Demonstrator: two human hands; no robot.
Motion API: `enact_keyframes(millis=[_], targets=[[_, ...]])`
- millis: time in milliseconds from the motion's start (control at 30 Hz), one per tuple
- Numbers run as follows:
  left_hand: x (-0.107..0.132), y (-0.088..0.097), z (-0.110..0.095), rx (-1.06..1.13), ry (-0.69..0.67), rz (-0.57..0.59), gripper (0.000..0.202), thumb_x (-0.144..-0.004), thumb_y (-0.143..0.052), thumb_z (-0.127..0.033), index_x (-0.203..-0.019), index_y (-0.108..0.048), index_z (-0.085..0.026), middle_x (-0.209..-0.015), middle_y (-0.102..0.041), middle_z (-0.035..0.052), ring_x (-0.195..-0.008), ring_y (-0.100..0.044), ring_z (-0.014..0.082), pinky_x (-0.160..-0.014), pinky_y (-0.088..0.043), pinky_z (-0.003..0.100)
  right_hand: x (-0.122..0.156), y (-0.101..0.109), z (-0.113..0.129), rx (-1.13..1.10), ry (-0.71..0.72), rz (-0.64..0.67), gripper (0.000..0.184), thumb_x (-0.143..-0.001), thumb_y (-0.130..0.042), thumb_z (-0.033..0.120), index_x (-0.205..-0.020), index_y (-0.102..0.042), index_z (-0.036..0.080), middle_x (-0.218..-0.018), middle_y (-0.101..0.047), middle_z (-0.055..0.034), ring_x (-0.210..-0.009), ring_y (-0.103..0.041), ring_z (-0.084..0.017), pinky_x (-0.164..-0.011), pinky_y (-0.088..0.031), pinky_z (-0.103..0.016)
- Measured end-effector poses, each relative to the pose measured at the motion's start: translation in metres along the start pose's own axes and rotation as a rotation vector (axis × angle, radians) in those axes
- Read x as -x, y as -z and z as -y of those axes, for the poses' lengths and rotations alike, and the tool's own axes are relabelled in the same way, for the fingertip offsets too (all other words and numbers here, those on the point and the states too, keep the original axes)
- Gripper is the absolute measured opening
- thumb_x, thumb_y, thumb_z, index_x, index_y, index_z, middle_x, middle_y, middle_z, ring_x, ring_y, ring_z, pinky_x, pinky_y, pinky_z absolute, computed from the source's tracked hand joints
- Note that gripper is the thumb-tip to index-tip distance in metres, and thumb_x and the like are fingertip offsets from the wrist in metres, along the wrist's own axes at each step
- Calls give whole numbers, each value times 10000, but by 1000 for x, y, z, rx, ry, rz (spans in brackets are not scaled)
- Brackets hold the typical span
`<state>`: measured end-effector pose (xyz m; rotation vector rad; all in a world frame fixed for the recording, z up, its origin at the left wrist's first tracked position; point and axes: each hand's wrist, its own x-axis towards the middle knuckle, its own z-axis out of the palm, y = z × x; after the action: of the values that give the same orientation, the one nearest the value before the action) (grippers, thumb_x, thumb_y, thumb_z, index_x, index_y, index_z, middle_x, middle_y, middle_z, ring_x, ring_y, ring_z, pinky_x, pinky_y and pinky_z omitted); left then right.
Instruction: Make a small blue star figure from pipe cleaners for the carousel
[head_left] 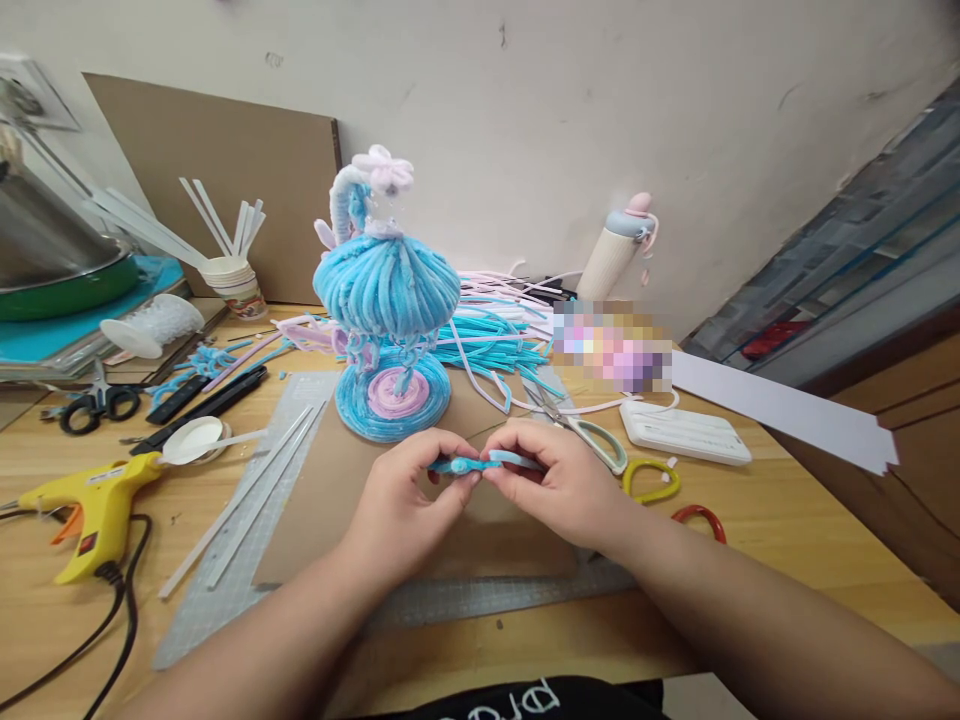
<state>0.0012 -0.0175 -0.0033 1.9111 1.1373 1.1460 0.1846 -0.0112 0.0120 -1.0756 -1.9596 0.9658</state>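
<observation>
Between my hands, above a brown cardboard sheet (315,540), is a light blue pipe cleaner (469,465), bent and partly twisted. My left hand (409,490) pinches its left part between thumb and fingers. Fingertips of my right hand (559,480) close on its other part, close to the left fingertips. Just behind stands a blue and pink pipe-cleaner lamp shape (386,285), with a pleated blue shade, a pink flower on top and a round coiled base (352,405). A bundle of blue pipe cleaners (487,345) lies behind it.
A yellow glue gun (105,505) with a black cord lies at left, near black scissors (97,402) and a spool (154,325). White strips (240,490) cross the grey cutting mat (217,620). At right are scissors (600,445), a white power bank (686,433) and a bottle (609,255).
</observation>
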Motion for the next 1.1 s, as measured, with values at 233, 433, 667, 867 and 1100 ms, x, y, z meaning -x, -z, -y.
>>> enact_keyframes(millis=[233, 433, 667, 867, 1100], targets=[[0, 0, -1, 166, 133, 18, 42, -796, -609, -210, -827, -614, -181, -782, -630, 13, -723, -570, 150, -667, -449, 270, -2, -1, -2, 18, 23, -27, 124, -857, -573, 223, -741, -581, 179, -706, -554, 14, -668, -503, -115, -611, -378, -237], [-2, -3, 0, 620, 461, 20, 142, -757, -683, -280, -790, -588, -180, -771, -602, -3, -677, -540, 124, -631, -457, 255, -3, -5, -5, -36, -74, -31, 117, -796, -635, 249, -887, -585, 195, -882, -589, -19, -816, -541, -160, -678, -399, -261], [-3, -4, 4, 924, 713, 91, 122, -739, -698, -234, -740, -598, -163, -698, -563, -7, -625, -514, 101, -577, -430, 218, -8, -12, -13, -384, -333, 40, 148, -765, -638, 294, -808, -565, 174, -678, -514, 31, -578, -431, -93, -538, -339, -223], [-3, -4, 9, 893, 725, 154, 168, -704, -759, -242, -792, -648, -152, -752, -622, 7, -647, -566, 108, -588, -446, 224, -8, -9, -8, -485, -451, 81, 168, -739, -645, 298, -802, -559, 168, -684, -519, 26, -533, -399, -73, -436, -271, -186], [-5, -4, 9, 888, 754, 92, 186, -645, -808, -254, -718, -683, -136, -713, -663, 16, -657, -599, 122, -649, -486, 253, -7, -16, -11, -504, -376, 4, 189, -755, -660, 328, -803, -582, 162, -675, -533, 31, -505, -390, -63, -461, -307, -196]])
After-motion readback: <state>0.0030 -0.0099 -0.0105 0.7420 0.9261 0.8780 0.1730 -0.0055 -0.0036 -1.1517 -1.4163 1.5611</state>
